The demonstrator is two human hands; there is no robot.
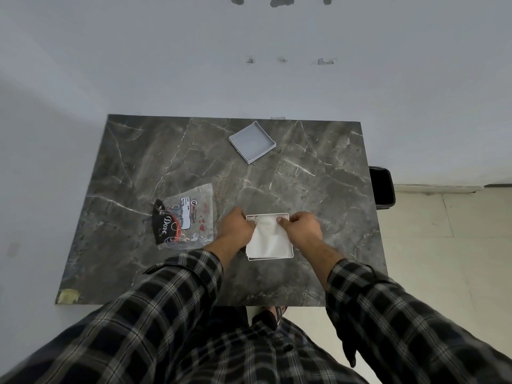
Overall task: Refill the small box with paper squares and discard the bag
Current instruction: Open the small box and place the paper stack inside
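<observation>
A small white square box [291, 252] sits near the front middle of the dark marble table [318, 189]. A stack of white paper squares [267, 242] lies in it, its far end bunched and lifted. My left hand [235, 225] pinches the far left corner of the stack. My right hand [302, 225] pinches the far right corner. Both hands rest over the box's far rim. The clear plastic bag [185, 217] with black and red print lies flat and looks emptied, just left of my left hand.
The box's white lid [252, 141] lies upside down at the back middle of the table. A black bin [383, 188] stands on the floor by the table's right edge. A wall runs behind the table. Tiled floor lies to the right.
</observation>
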